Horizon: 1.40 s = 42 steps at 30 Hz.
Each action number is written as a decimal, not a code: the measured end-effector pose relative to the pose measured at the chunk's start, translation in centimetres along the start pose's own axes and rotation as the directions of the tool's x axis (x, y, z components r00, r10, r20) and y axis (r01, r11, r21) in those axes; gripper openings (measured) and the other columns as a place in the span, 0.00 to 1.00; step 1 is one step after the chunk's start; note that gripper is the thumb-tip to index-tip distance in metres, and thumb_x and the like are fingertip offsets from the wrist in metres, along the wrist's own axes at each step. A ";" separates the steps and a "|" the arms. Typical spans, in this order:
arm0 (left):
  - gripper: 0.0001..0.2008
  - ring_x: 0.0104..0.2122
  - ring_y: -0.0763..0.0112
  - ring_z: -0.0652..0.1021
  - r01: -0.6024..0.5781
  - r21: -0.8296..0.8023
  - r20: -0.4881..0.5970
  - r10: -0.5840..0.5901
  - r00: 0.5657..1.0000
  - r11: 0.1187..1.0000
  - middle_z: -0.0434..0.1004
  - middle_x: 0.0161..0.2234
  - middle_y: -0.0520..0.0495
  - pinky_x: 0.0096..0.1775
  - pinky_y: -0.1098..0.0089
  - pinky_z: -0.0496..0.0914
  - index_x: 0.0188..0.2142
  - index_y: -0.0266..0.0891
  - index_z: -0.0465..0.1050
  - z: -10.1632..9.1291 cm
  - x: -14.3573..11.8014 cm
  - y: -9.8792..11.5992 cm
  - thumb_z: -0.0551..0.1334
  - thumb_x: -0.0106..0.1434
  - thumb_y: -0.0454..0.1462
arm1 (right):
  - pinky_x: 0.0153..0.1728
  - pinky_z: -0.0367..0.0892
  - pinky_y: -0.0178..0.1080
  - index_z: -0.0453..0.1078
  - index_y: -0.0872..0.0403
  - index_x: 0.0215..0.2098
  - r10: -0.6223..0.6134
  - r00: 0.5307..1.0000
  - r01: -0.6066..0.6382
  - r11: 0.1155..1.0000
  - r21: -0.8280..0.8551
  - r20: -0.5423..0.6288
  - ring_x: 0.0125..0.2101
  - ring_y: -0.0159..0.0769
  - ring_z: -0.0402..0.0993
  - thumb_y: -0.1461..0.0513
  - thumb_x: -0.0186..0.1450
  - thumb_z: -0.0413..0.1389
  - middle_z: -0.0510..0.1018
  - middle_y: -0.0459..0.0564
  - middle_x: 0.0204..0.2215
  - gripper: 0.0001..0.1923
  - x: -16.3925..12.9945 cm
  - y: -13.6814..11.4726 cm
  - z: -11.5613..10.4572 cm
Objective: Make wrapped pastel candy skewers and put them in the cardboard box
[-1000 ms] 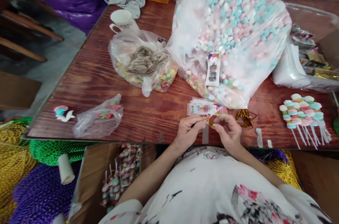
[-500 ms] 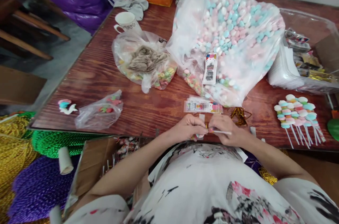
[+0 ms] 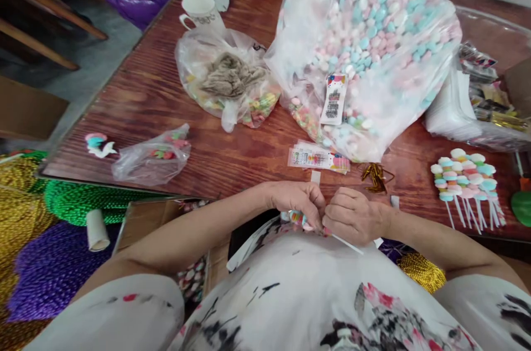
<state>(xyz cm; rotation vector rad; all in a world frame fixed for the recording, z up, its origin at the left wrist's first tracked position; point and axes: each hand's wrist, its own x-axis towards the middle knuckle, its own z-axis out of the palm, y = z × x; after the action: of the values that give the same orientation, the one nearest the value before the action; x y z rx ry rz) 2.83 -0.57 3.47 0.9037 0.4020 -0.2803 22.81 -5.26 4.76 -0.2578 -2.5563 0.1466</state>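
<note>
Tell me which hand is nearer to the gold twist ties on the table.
The right hand. It sits just below and slightly left of the gold twist ties, at the table edge. The left hand is farther left, on the far side of the right hand from them.

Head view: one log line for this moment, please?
left hand: grips candy skewer | right hand: holds its stick | place: table edge

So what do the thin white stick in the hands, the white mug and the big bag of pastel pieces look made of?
Thin white stick, pinched at the right hand: smooth and matte, plastic or rolled paper; cannot tell which. White mug with a handle: glossy with a printed band, likely glazed ceramic. Big clear bag of pink, blue and white pieces: thin crinkled plastic film, shiny at the folds.
</note>
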 end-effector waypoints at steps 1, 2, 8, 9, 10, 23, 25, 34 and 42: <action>0.08 0.18 0.76 0.71 -0.007 0.060 0.010 0.006 1.000 0.998 0.75 0.19 0.52 0.19 0.77 0.68 0.25 0.34 0.79 -0.3 -0.1 0.3 0.71 0.48 0.37 | 0.31 0.57 0.40 0.70 0.56 0.33 0.012 1.000 -0.012 1.000 -0.027 0.021 0.27 0.33 0.63 0.66 0.69 0.50 0.72 0.47 0.25 0.08 0.1 0.0 0.0; 0.08 0.20 0.76 0.72 -0.024 0.131 0.016 0.022 1.000 0.991 0.75 0.20 0.52 0.21 0.77 0.69 0.26 0.34 0.79 -0.7 -0.4 0.7 0.71 0.49 0.38 | 0.31 0.57 0.40 0.69 0.55 0.32 0.026 0.999 -0.024 0.998 -0.055 0.042 0.28 0.34 0.64 0.66 0.69 0.50 0.72 0.48 0.27 0.08 0.3 -0.1 0.0; 0.12 0.26 0.75 0.72 -0.012 0.649 -0.094 0.096 0.991 0.761 0.77 0.27 0.52 0.29 0.77 0.65 0.34 0.36 0.80 -3.5 -5.4 5.7 0.67 0.57 0.43 | 0.37 0.56 0.43 0.68 0.55 0.32 0.129 0.986 -0.106 0.975 -0.194 0.107 0.34 0.37 0.65 0.67 0.67 0.51 0.75 0.51 0.32 0.07 1.3 -0.4 0.1; 0.12 0.27 0.74 0.73 -0.003 0.723 -0.163 0.175 0.971 0.691 0.77 0.27 0.52 0.30 0.76 0.65 0.35 0.36 0.80 -3.1 -6.3 6.7 0.66 0.58 0.43 | 0.36 0.55 0.43 0.67 0.55 0.31 0.156 0.979 -0.126 0.971 -0.203 0.134 0.31 0.37 0.64 0.67 0.67 0.50 0.73 0.50 0.29 0.07 1.4 0.0 0.4; 0.11 0.27 0.74 0.73 0.005 0.802 -0.228 0.299 0.927 0.597 0.77 0.28 0.52 0.31 0.76 0.65 0.36 0.36 0.80 -2.2 -6.9 7.4 0.65 0.59 0.42 | 0.35 0.55 0.43 0.67 0.55 0.31 0.194 0.970 -0.162 0.966 -0.199 0.149 0.30 0.37 0.62 0.67 0.67 0.49 0.72 0.50 0.27 0.08 1.4 0.6 0.8; 0.12 0.33 0.67 0.76 -0.223 0.865 -0.369 0.870 0.326 0.450 0.79 0.33 0.45 0.38 0.65 0.72 0.37 0.37 0.79 -1.5 -2.6 2.3 0.57 0.67 0.38 | 0.26 0.59 0.32 0.61 0.53 0.27 0.719 0.693 -0.512 0.534 0.673 -0.044 0.24 0.28 0.62 0.67 0.63 0.50 0.66 0.41 0.22 0.07 4.5 2.7 2.0; 0.08 0.45 0.61 0.76 -0.305 0.850 -0.396 0.902 0.170 0.430 0.79 0.43 0.43 0.49 0.61 0.71 0.39 0.41 0.80 -1.3 -3.3 2.2 0.65 0.62 0.40 | 0.27 0.60 0.33 0.61 0.53 0.28 0.706 0.698 -0.516 0.613 0.598 -0.122 0.24 0.30 0.63 0.68 0.62 0.49 0.68 0.42 0.22 0.06 4.3 2.9 3.1; 0.24 0.43 0.64 0.78 -0.679 0.165 -0.637 0.603 0.480 0.715 0.77 0.48 0.42 0.46 0.65 0.72 0.54 0.40 0.73 0.9 -2.6 -1.2 0.69 0.59 0.42 | 0.34 0.59 0.44 0.63 0.53 0.38 0.209 0.831 -0.275 0.960 -0.054 -0.516 0.30 0.39 0.65 0.68 0.65 0.46 0.73 0.53 0.30 0.07 5.4 5.3 2.2; 0.13 0.45 0.54 0.79 -0.789 0.143 -0.694 0.629 0.351 0.598 0.82 0.38 0.41 0.51 0.55 0.70 0.39 0.37 0.82 1.0 -5.7 -0.3 0.67 0.54 0.39 | 0.31 0.56 0.42 0.62 0.54 0.35 0.249 0.887 -0.275 0.961 -0.014 -0.389 0.28 0.39 0.62 0.71 0.63 0.45 0.69 0.51 0.26 0.08 5.1 3.9 4.3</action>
<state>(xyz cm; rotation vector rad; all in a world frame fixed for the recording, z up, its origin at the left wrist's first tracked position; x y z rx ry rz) -2.20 -1.17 6.38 0.8552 0.6649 0.9847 16.87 -0.58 3.19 -0.5997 -2.1278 0.0975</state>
